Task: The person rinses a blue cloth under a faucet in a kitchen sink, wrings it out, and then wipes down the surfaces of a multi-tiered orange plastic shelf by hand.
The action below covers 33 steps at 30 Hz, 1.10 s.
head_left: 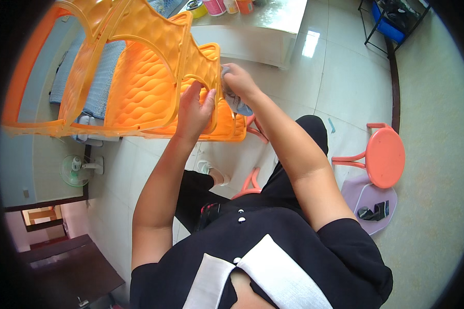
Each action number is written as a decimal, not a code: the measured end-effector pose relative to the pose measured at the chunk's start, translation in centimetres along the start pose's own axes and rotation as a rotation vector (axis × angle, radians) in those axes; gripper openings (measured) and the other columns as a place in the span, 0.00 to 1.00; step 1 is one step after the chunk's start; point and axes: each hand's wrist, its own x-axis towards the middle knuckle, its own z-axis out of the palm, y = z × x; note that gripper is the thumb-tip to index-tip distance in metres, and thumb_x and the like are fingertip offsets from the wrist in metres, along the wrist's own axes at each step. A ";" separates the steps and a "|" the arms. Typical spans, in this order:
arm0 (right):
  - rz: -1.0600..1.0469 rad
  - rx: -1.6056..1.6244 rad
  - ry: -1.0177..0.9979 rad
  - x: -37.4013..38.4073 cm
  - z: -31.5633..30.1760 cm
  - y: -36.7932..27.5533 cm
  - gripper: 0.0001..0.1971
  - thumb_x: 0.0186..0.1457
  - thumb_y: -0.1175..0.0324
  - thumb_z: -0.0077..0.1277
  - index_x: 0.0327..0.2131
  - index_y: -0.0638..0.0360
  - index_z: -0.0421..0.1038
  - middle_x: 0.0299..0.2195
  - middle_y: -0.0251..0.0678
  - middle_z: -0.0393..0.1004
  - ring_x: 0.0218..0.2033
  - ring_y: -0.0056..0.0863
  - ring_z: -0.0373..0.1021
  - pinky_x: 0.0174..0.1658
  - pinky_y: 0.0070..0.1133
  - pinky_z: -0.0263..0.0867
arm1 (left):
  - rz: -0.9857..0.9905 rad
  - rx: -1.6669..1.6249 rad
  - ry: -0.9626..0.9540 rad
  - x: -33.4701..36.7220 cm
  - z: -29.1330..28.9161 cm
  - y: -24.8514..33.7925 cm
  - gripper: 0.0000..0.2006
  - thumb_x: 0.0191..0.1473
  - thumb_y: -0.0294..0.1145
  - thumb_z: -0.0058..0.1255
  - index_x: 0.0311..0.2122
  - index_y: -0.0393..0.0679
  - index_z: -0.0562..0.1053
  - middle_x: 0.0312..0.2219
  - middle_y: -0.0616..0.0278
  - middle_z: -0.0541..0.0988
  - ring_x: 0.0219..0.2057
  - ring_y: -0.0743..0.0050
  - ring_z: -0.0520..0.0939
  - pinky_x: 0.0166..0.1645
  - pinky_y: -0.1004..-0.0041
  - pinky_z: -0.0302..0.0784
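Observation:
An orange plastic rack (144,92) with wavy panels and rounded openings fills the upper left. My left hand (193,110) is closed on the frame at its near right corner, thumb over the edge. Just right of that corner, my right hand (239,82) is closed on a crumpled grey-blue cloth (237,102), which hangs below the fingers beside the rack's edge. Whether the cloth touches the plastic I cannot tell.
A low table (258,31) with tubs and tape stands beyond. Right of me are a coral stool (385,158) and a lilac basin (355,195) holding dark items. A fan (77,171) stands at left, a blue crate (387,23) on a rack at far right.

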 end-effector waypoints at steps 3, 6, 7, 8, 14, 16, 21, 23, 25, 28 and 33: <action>-0.194 -0.130 0.068 0.8 -0.2 2.9 0.16 0.46 0.74 0.39 0.41 0.62 0.67 0.29 0.38 0.72 0.28 0.24 0.69 0.33 0.21 0.66 | 0.013 0.014 -0.024 0.3 0.6 -1.4 0.08 0.50 0.29 0.46 0.35 0.37 0.67 0.30 0.53 0.73 0.33 0.53 0.71 0.40 0.65 0.66; -0.327 -0.391 0.165 -1.7 0.2 3.8 0.18 0.45 0.75 0.38 0.43 0.60 0.66 0.34 0.46 0.72 0.36 0.36 0.70 0.40 0.26 0.65 | -0.035 0.007 -0.060 -0.1 -0.3 -2.1 0.09 0.50 0.30 0.46 0.36 0.37 0.68 0.30 0.53 0.72 0.35 0.52 0.70 0.41 0.63 0.65; -0.427 -0.482 0.218 -1.6 -1.0 6.1 0.19 0.45 0.75 0.38 0.44 0.60 0.66 0.35 0.47 0.72 0.38 0.39 0.69 0.41 0.27 0.64 | -0.038 -0.023 -0.082 0.3 0.0 -1.7 0.10 0.49 0.30 0.47 0.36 0.37 0.68 0.31 0.53 0.72 0.35 0.52 0.70 0.41 0.63 0.65; -0.530 -0.573 0.277 -1.3 -2.4 8.6 0.19 0.45 0.75 0.38 0.44 0.60 0.66 0.37 0.48 0.72 0.41 0.42 0.68 0.43 0.28 0.63 | 0.010 -0.015 -0.092 0.9 0.5 -1.3 0.10 0.49 0.30 0.47 0.36 0.38 0.68 0.31 0.53 0.72 0.35 0.52 0.70 0.41 0.63 0.65; 0.159 -0.227 0.206 -3.6 -5.1 11.6 0.16 0.45 0.73 0.39 0.39 0.64 0.68 0.34 0.44 0.73 0.37 0.37 0.70 0.41 0.26 0.64 | 0.055 0.001 -0.131 2.6 2.1 -0.8 0.11 0.46 0.29 0.49 0.36 0.38 0.68 0.31 0.53 0.72 0.35 0.53 0.70 0.42 0.63 0.65; 0.124 0.123 0.249 -3.9 -3.6 6.5 0.14 0.46 0.73 0.39 0.38 0.64 0.68 0.32 0.39 0.73 0.34 0.28 0.70 0.38 0.23 0.65 | 0.003 -0.007 -0.111 2.3 1.5 -1.3 0.11 0.46 0.29 0.49 0.36 0.38 0.68 0.31 0.53 0.72 0.35 0.53 0.70 0.42 0.63 0.65; -0.284 0.257 0.133 -3.0 0.1 -1.5 0.14 0.50 0.68 0.45 0.38 0.67 0.68 0.32 0.34 0.68 0.36 0.24 0.65 0.41 0.20 0.62 | -0.075 -0.177 -0.045 2.6 2.4 -3.5 0.13 0.46 0.29 0.50 0.39 0.39 0.68 0.32 0.53 0.73 0.36 0.55 0.71 0.42 0.64 0.65; -0.411 -0.017 0.193 -1.5 0.3 0.0 0.16 0.50 0.66 0.47 0.38 0.70 0.68 0.35 0.42 0.67 0.40 0.35 0.64 0.46 0.25 0.59 | -0.023 -0.095 -0.074 2.9 2.7 -2.4 0.14 0.46 0.29 0.50 0.40 0.39 0.68 0.32 0.54 0.73 0.36 0.55 0.71 0.43 0.63 0.65; -0.438 -0.151 0.268 -0.4 -0.4 3.0 0.16 0.48 0.67 0.47 0.38 0.69 0.68 0.35 0.44 0.67 0.40 0.39 0.64 0.46 0.26 0.60 | 0.002 -0.035 -0.083 3.1 2.7 -1.8 0.14 0.46 0.29 0.51 0.40 0.39 0.68 0.33 0.54 0.73 0.37 0.55 0.71 0.43 0.64 0.65; -0.425 -0.338 0.332 -0.2 -1.3 6.7 0.14 0.48 0.69 0.46 0.37 0.67 0.69 0.37 0.47 0.67 0.40 0.42 0.64 0.45 0.28 0.61 | -0.051 -0.075 -0.116 3.2 2.5 -1.9 0.14 0.46 0.29 0.51 0.40 0.39 0.68 0.33 0.54 0.73 0.38 0.55 0.71 0.44 0.64 0.65; -0.147 -0.686 0.123 0.3 -4.3 7.4 0.12 0.49 0.68 0.44 0.35 0.64 0.70 0.34 0.48 0.70 0.35 0.42 0.67 0.41 0.27 0.62 | -0.093 -0.137 -0.109 2.7 2.5 -2.5 0.14 0.47 0.29 0.49 0.41 0.39 0.67 0.35 0.55 0.72 0.38 0.59 0.71 0.44 0.66 0.66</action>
